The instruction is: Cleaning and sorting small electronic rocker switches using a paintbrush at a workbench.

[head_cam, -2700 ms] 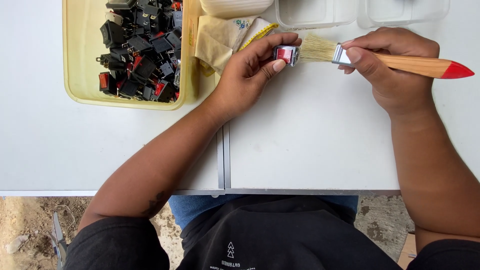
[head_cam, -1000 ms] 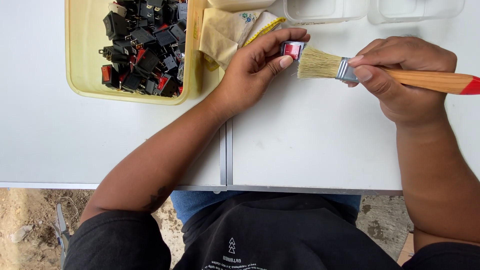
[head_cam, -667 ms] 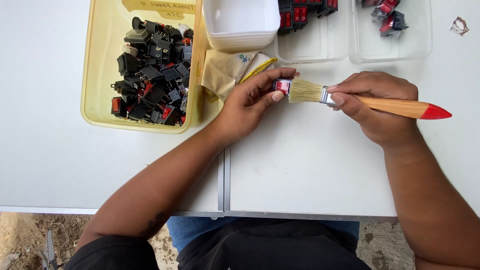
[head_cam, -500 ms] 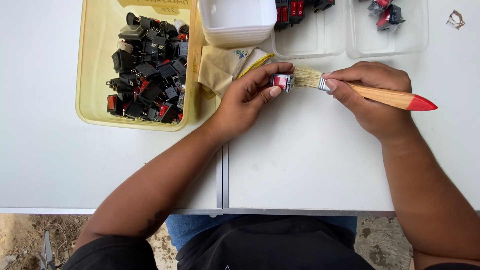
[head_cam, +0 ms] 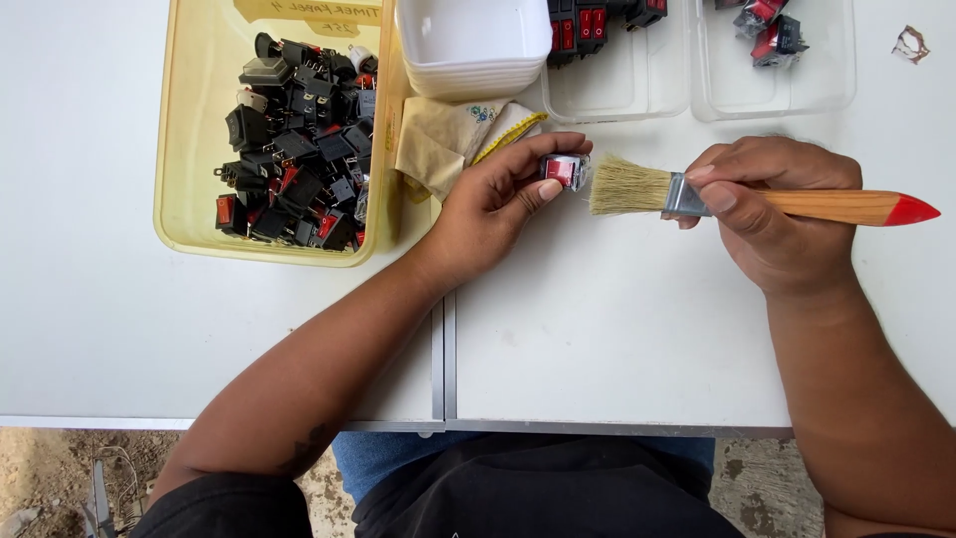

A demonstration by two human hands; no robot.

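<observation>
My left hand (head_cam: pixel 498 204) pinches a small rocker switch (head_cam: pixel 564 169) with a red face, held just above the white table (head_cam: pixel 597 339). My right hand (head_cam: pixel 772 214) grips a paintbrush (head_cam: pixel 697 195) with a wooden handle, red tip and pale bristles. The bristles point left and touch the switch. A yellow tub (head_cam: pixel 189 149) at the left holds several black and red switches.
A stack of white trays (head_cam: pixel 473 45) stands at the back, with a beige cloth (head_cam: pixel 448 139) in front of it. Two clear containers (head_cam: pixel 637 85) (head_cam: pixel 787 85) at the back right hold a few switches. A seam (head_cam: pixel 445 359) splits the table.
The view has tilted so more of the tub and back containers shows. The brush drew slightly right off the switch, then its bristles rest against it again. Both hands keep their hold.
</observation>
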